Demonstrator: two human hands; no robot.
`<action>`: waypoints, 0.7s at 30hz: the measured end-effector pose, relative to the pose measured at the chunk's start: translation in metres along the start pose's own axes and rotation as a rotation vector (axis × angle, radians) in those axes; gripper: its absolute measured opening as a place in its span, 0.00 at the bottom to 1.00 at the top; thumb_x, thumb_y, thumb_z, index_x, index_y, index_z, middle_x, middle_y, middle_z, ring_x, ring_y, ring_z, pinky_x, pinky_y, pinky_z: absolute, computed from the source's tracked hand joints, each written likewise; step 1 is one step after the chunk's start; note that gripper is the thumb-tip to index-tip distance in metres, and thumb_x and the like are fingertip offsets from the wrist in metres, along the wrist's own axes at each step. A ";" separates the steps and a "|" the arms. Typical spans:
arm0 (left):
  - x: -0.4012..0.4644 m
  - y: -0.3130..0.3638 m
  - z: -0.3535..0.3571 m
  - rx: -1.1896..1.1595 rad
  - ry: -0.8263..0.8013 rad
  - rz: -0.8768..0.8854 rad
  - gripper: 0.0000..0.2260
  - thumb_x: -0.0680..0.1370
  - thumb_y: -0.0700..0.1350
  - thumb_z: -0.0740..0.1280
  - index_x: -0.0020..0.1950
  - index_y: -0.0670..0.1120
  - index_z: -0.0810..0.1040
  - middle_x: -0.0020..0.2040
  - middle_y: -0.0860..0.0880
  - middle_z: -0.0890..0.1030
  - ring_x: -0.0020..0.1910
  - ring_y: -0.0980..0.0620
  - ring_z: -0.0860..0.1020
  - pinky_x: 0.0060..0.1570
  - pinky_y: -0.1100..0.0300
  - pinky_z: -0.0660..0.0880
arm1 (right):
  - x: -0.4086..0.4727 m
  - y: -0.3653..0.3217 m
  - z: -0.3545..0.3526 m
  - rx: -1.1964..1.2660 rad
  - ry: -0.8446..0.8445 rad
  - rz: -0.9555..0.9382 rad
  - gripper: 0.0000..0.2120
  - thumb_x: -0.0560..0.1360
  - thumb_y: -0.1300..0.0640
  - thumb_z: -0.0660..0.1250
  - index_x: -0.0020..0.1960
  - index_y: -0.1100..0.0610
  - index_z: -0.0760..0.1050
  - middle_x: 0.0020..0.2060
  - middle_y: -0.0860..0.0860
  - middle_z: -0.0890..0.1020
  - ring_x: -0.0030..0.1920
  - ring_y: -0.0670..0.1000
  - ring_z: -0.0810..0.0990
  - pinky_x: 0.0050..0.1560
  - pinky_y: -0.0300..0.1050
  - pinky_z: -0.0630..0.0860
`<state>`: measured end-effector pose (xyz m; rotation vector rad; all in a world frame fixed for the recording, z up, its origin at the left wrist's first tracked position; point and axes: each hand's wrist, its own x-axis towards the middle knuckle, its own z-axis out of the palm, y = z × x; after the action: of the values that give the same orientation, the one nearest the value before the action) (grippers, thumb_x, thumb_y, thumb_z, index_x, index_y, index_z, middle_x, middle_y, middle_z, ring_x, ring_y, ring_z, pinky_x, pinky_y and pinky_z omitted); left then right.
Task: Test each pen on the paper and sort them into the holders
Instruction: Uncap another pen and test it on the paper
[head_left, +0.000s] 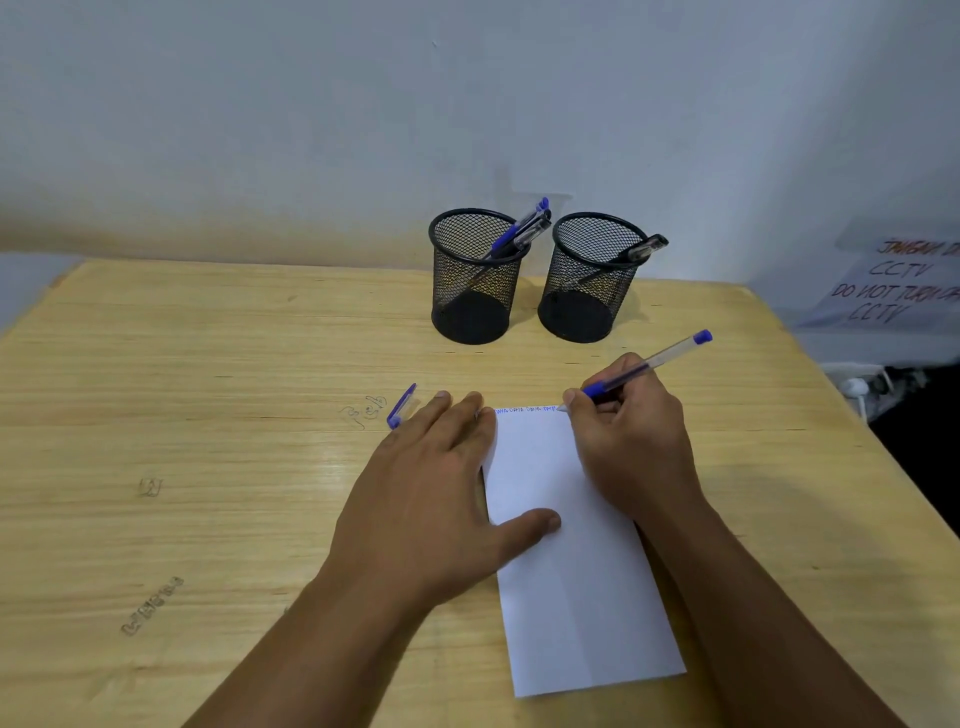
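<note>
The right hand (631, 431) grips a blue pen (644, 370), testing it at the paper's (571, 545) top edge; left hand (431, 499) flat, fingers relaxed. Ink seems to flow; next, choose a holder (475, 275).

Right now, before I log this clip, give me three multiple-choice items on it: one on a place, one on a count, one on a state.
1. Where does the loose pen cap lie?
A. on the paper
B. on the table left of the left hand
C. in a holder

2. How many mesh holders stand on the table?
A. one
B. two
C. three

3. What is the right hand doing?
A. resting flat
B. gripping a pen
C. lifting a holder

Answers: 1 B, the cap is beside the left hand. 2 B, left holder and right holder. 3 B, the pen has its tip at the top edge of the paper.
</note>
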<state>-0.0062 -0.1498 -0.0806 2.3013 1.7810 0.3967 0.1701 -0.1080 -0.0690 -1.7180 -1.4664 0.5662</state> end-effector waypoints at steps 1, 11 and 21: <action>0.000 0.000 0.000 0.002 0.000 0.000 0.46 0.68 0.78 0.53 0.79 0.55 0.51 0.80 0.58 0.49 0.78 0.57 0.44 0.76 0.54 0.50 | 0.000 0.000 0.000 0.000 -0.002 -0.002 0.07 0.76 0.57 0.70 0.47 0.57 0.72 0.35 0.50 0.80 0.36 0.46 0.80 0.35 0.33 0.72; 0.000 -0.001 0.000 -0.017 0.007 0.009 0.46 0.68 0.78 0.55 0.79 0.55 0.52 0.80 0.58 0.50 0.78 0.57 0.45 0.76 0.55 0.50 | 0.001 0.002 0.000 0.000 0.006 -0.014 0.07 0.75 0.56 0.70 0.46 0.56 0.72 0.32 0.47 0.79 0.34 0.45 0.79 0.34 0.32 0.71; -0.001 -0.002 0.002 -0.030 0.027 0.011 0.46 0.67 0.77 0.55 0.79 0.55 0.53 0.80 0.58 0.51 0.78 0.58 0.45 0.75 0.57 0.49 | 0.004 0.008 0.000 0.031 0.011 -0.027 0.07 0.75 0.56 0.70 0.45 0.56 0.72 0.32 0.49 0.80 0.33 0.44 0.80 0.31 0.29 0.72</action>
<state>-0.0078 -0.1501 -0.0837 2.2971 1.7633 0.4546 0.1760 -0.1044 -0.0743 -1.6720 -1.4641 0.5616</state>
